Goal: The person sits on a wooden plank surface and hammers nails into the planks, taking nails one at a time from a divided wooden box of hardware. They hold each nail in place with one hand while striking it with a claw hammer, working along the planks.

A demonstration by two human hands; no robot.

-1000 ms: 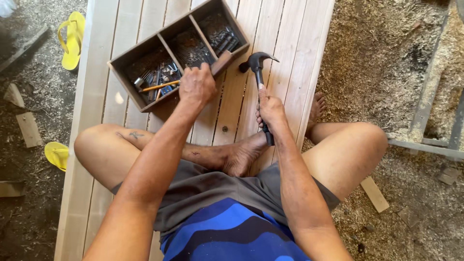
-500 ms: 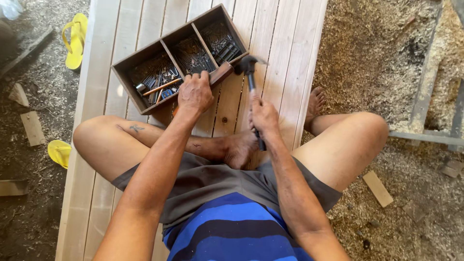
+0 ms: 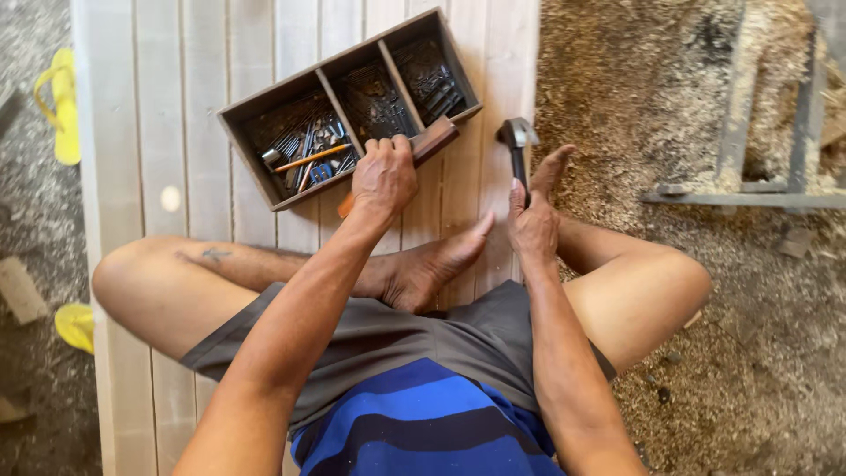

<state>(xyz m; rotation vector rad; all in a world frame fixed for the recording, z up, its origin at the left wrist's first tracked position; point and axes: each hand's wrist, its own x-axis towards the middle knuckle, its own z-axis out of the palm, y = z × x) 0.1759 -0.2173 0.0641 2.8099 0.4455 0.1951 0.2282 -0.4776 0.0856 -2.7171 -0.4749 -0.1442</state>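
The left hand (image 3: pixel 384 176) is closed in a firm grip around a small block of wood (image 3: pixel 432 139), brownish and rectangular, which it presses down on the pale plank surface (image 3: pixel 211 62) right at the front edge of the wooden tray (image 3: pixel 242 150). The right hand (image 3: pixel 531 220) has its grip around the dark handle of a hammer (image 3: pixel 516 145), the fingers wrapped close — the metal head stands above the hand, just beside the block but not touching it. The tray is a long dark box with three compartments: the left one holds mixed tools, among them something thin and orange, and the middle and right ones hold dark metal pieces, maybe nails, too small to tell. The person sits cross-legged on the boards, a bare foot (image 3: pixel 436 264) lying between the two hands, and wears grey shorts and a blue striped shirt. The planks are light, smooth and run lengthwise. On the right the ground is covered with rough sawdust (image 3: pixel 634 97); on the left, on grey ground, lie yellow sandals (image 3: pixel 62 106).
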